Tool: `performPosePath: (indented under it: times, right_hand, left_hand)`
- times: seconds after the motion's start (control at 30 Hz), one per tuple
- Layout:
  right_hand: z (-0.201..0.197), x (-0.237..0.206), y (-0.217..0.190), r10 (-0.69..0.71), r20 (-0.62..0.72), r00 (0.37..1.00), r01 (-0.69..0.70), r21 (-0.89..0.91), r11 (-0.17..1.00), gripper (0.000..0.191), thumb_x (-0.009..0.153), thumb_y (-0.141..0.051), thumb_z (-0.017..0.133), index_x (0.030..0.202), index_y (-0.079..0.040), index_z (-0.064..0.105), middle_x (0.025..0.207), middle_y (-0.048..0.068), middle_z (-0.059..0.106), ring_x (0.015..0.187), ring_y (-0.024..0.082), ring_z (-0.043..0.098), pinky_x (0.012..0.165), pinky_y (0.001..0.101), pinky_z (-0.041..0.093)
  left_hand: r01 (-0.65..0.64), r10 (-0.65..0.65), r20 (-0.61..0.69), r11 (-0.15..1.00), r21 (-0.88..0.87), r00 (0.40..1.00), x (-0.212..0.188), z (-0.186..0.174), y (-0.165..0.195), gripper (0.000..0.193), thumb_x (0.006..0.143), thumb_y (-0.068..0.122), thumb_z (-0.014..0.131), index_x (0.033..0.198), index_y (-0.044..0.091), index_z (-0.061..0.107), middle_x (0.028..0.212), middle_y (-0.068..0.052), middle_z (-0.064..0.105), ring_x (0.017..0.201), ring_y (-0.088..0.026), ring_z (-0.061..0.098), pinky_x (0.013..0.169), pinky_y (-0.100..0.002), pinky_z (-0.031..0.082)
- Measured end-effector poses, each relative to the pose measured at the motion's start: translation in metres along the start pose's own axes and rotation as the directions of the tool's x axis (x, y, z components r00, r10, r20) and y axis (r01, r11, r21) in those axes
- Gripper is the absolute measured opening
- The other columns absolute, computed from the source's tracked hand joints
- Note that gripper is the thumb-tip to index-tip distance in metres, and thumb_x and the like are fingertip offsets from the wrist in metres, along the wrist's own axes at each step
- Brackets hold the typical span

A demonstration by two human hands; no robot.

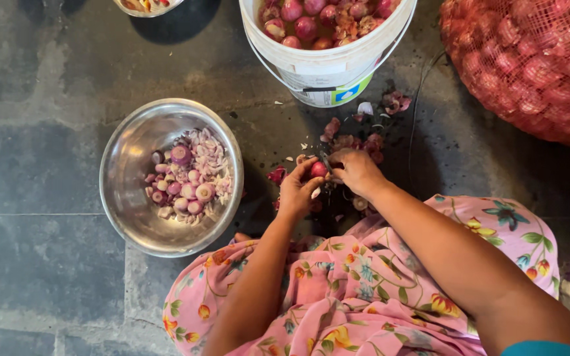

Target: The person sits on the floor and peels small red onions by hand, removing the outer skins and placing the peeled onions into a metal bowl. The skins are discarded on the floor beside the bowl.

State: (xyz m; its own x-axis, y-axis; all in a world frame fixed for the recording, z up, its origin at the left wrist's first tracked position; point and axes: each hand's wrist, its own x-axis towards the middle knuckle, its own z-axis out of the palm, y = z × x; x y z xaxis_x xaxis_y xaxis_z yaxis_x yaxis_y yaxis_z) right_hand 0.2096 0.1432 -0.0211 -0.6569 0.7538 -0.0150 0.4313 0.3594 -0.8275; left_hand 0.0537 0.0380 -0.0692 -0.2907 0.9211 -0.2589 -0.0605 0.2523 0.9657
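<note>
My left hand (296, 191) pinches a small red onion (318, 169) w/ fingertips closed round it, held just over the floor (41, 158) in front of my lap. My right hand (357, 173) is clamped on a small knife (326, 161), blade touching the onion's top. The two hands sit close together, nearly touching.

The onion looks firm & light, but small & round w/ papery skin, so prob slippery once the skin's off. Best grip is on the sides, thumb vs fingers, leaving the end free for the blade.

Peel scraps (357, 138) lie on the floor just beyond my hands. Left: steel bowl (121, 173) w/ peeled & cut onions. Far: white bucket (324, 76) of red onions. Far right: red mesh sack (536, 66), full of onions. My pink floral dress (364, 290) covers my lap, near.
</note>
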Motion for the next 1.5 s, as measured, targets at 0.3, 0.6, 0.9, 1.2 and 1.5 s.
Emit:
performPosePath:
  times: [0.3,0.6,0.9,1.2,1.5]
  right_hand:
    - [0.002,-0.006,-0.032,-0.003,-0.051,0.999,-0.004,-0.139,0.99,0.028,0.076,-0.014,0.085,0.098,-0.003,0.072,0.092,0.019,0.072,0.087,0.04,0.07,0.074,0.0462,0.053]
    - [-0.001,-0.054,-0.048,-0.112,-0.092,0.99,0.097,-0.147,0.984,0.018,0.076,-0.014,0.083,0.085,-0.006,0.07,0.082,0.013,0.07,0.077,0.03,0.071,0.068,0.0392,0.054]
    - [-0.01,-0.075,-0.043,-0.174,0.029,0.984,0.173,-0.35,0.921,0.032,0.075,-0.025,0.086,0.1,-0.009,0.074,0.096,0.013,0.072,0.086,0.033,0.07,0.073,0.0418,0.055]
    - [-0.006,-0.051,-0.034,0.383,0.203,0.901,-0.39,0.765,0.512,0.029,0.09,-0.009,0.073,0.117,0.003,0.071,0.095,0.008,0.077,0.077,0.015,0.075,0.07,0.0275,0.061]
    - [-0.021,-0.039,-0.022,0.285,0.053,0.957,-0.262,0.577,0.773,0.019,0.089,0.001,0.071,0.107,0.002,0.077,0.086,0.005,0.077,0.073,0.009,0.071,0.068,0.0235,0.058]
  left_hand:
    - [-0.206,0.209,0.065,0.978,-0.039,0.976,-0.006,-0.001,0.014,0.059,0.09,-0.001,0.07,0.145,0.005,0.052,0.123,-0.001,0.06,0.111,-0.014,0.061,0.099,-0.026,0.049]
    - [0.284,-0.221,0.199,0.875,-0.392,0.955,-0.034,-0.005,0.024,0.03,0.095,0.017,0.07,0.123,0.016,0.061,0.108,0.003,0.066,0.086,-0.01,0.067,0.054,-0.025,0.045]
    - [0.273,-0.232,0.149,0.716,-0.642,0.961,-0.049,-0.011,0.042,0.027,0.09,0.018,0.07,0.112,0.019,0.053,0.104,-0.001,0.065,0.086,-0.019,0.066,0.058,-0.03,0.049]
    - [-0.073,0.134,0.076,0.842,-0.535,0.988,-0.041,0.006,0.02,0.027,0.094,0.008,0.076,0.115,0.008,0.059,0.115,-0.005,0.068,0.107,-0.014,0.065,0.095,-0.027,0.051]
    - [-0.161,0.204,0.109,0.936,-0.313,0.973,-0.028,0.008,0.02,0.052,0.092,0.003,0.075,0.141,0.005,0.057,0.121,-0.006,0.069,0.11,-0.013,0.067,0.097,-0.028,0.053]
